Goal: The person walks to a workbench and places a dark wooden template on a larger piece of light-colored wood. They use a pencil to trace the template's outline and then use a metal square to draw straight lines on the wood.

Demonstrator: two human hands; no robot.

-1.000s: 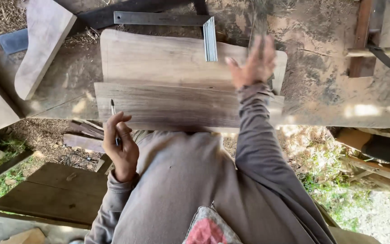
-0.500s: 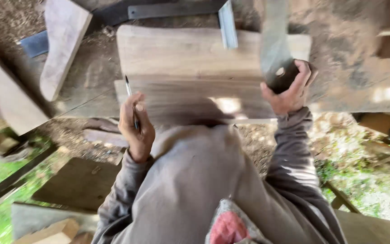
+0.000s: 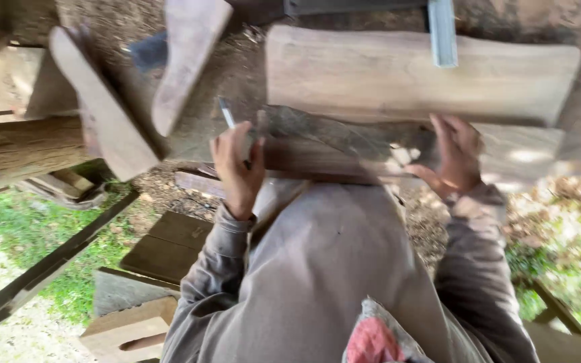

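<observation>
Here, a long, flat, grey-brown wooden board [image 3: 344,144] is seen lying at the near edge of a dusty, sawdust-covered workbench [image 3: 237,74], and it serves as the landmark for the rest. The left hand [image 3: 238,165] is placed at the board's left end, its fingers curled around a slim pen or pencil [image 3: 226,113] whose tip points away from the body; whether the board itself is also touched there cannot be told through the blur. The right hand [image 3: 455,156] is laid on the board's right part, fingers spread and bent over its near edge, not closed into a pinch. Just beyond the board a second, paler wooden plank [image 3: 398,74] is set, with a metal try square [image 3: 442,33] resting across its far edge. The board is judged stiff, fairly heavy and rough-surfaced, unlikely to slip; it would best be taken by its long edges near both ends, where the hands already sit.
</observation>
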